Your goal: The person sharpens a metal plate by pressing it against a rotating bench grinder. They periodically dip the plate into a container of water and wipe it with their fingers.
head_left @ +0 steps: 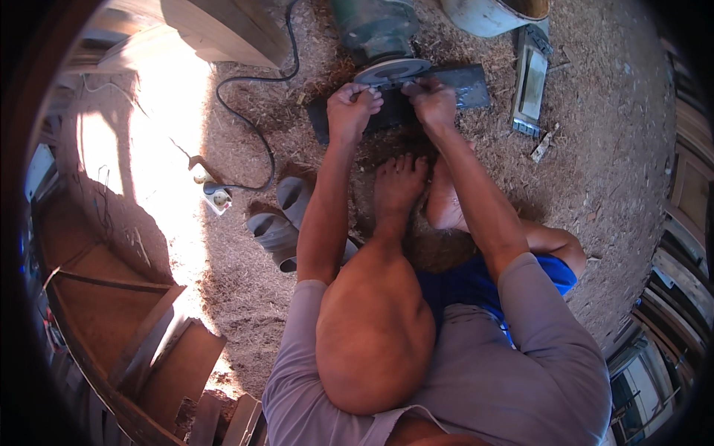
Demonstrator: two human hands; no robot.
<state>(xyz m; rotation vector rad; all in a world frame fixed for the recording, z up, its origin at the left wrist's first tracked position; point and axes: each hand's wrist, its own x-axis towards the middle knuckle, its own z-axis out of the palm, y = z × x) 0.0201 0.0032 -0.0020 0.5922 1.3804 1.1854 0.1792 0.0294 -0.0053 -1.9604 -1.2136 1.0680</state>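
Note:
A green bench grinder (375, 30) stands on the ground in front of me, its grey round disc (393, 71) facing my hands. My left hand (355, 111) is closed, with fingertips pinched together at the disc's near left edge. Slightly blurred, my right hand (431, 102) is closed too, its fingers at the disc's near right edge. What they grip, perhaps a thin dark piece between them, is too small to make out. Beneath both hands lies a dark flat board (473, 88), stretching out to either side.
A black cord (232, 111) runs to a white socket strip (212, 189) on the left. Grey footwear (275, 232) lies beside my leg. At the far right are a white bucket (487, 21) and a long metal tool (530, 82). Wooden boards (111, 297) stand on the left.

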